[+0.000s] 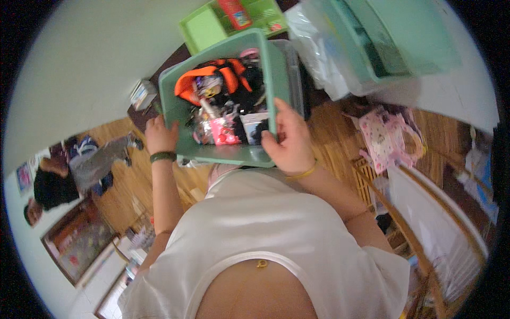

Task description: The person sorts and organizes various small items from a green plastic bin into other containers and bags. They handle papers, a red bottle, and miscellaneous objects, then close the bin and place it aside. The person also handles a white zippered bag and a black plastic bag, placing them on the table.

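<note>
A green plastic bin (223, 155) is tilted in front of my body. Inside lie an orange and black fabric item (195, 81), a pink packet (225, 131), clear plastic packets and other small things. My right hand (293, 137) grips the bin's right wall, thumb inside the rim. My left hand (160, 135) is at the left wall, its thumb near the rim; its fingers are partly hidden, and I cannot tell how firmly it holds.
Beyond the bin stands a light green divided tray (203, 30) with a red container (235, 14). More green bins (370, 44) and plastic bags (314, 48) are at the upper right. A person (55, 181) is at the left. A wooden-framed rack (414, 255) stands at the right.
</note>
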Demonstrator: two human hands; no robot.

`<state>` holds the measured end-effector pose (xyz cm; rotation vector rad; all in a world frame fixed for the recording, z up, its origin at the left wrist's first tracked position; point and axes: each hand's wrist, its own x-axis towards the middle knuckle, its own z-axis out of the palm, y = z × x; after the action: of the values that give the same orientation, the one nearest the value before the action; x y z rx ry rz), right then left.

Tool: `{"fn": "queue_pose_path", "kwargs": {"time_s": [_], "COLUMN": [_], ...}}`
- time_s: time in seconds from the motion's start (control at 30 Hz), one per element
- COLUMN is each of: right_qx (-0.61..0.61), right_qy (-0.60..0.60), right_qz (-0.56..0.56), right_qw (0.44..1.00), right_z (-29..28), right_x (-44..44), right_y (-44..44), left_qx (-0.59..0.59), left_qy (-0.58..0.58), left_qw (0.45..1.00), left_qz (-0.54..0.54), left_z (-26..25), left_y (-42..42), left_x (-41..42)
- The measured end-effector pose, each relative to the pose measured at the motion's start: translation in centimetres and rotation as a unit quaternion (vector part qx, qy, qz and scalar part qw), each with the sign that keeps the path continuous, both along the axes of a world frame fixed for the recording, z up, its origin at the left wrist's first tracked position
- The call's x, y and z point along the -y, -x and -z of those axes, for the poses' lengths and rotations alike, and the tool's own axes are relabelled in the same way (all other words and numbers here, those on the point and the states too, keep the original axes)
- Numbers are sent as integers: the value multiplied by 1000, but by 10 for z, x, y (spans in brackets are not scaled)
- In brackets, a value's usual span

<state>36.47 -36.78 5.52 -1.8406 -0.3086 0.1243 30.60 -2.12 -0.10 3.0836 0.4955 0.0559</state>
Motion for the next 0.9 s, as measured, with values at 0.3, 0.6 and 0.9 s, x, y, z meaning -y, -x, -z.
{"fn": "queue_pose_path", "kwargs": {"time_s": [0.3, 0.6, 0.9], "right_qx": [-114, -220, -109], "right_qy": [-148, -317, -253], "right_qz": [-6, -15, -61], "right_qw": [982, 922, 959], "right_z": [24, -4, -53], "right_x": [1, -1, 26], "right_y": [1, -9, -44], "left_qx": [-39, 31, 162], "left_qy": [127, 167, 767], "left_qw": [975, 974, 591], "left_qz": [-180, -150, -191], "left_z": [9, 12, -48], "left_y": [14, 22, 66], "left_x": [-22, -25, -35]}}
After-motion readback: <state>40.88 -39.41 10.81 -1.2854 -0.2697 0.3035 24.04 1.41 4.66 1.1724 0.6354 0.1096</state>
